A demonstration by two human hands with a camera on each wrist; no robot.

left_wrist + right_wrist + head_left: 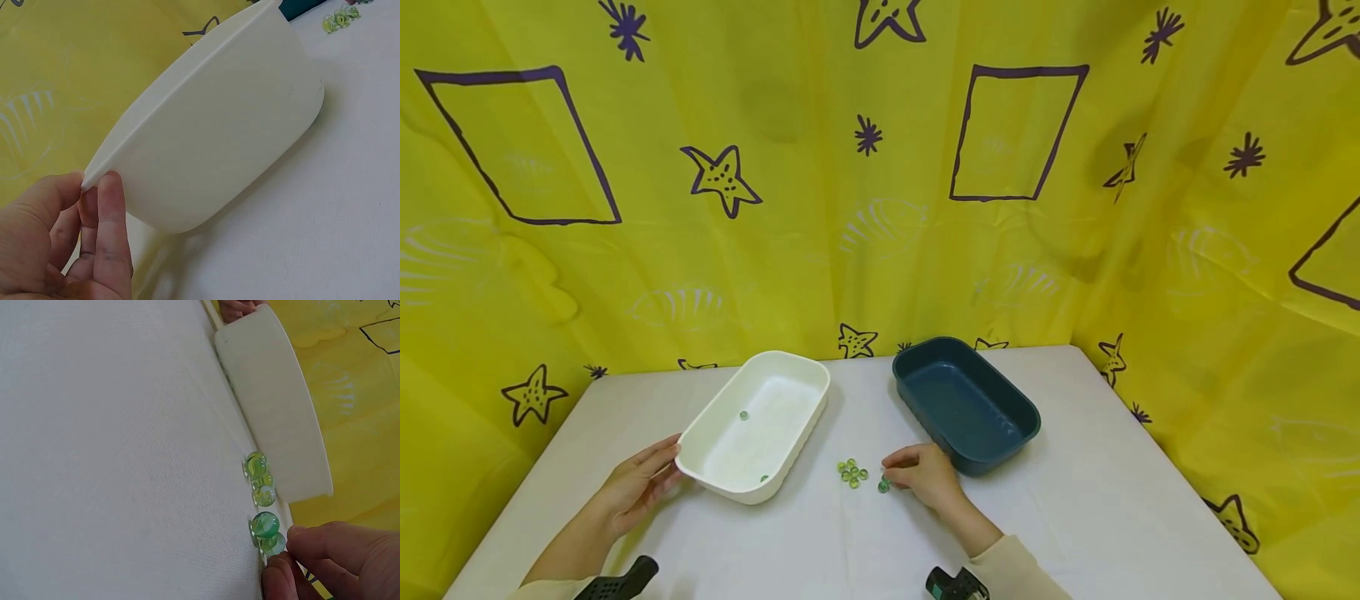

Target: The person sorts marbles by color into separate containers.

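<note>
Left hand (634,488): thumb and fingers pinch the rim of the white tub (767,442), which contains 2 marbles (744,415). Right hand (929,477): thumb and forefinger slightly parted at the green marbles (265,525); cannot tell whether 1 is gripped. These lie on the table (820,550) beside the yellow-green marbles (853,475), left of the dark tub (962,404).

head view: high, facing forward-down over table (1075,517); wrist views: close, tilted, both catching white tub (212,125).

My left grip (638,487) holds the white tub (751,493) at its eight o'clock; my right grip (925,477) touches green marbles (883,486).
</note>
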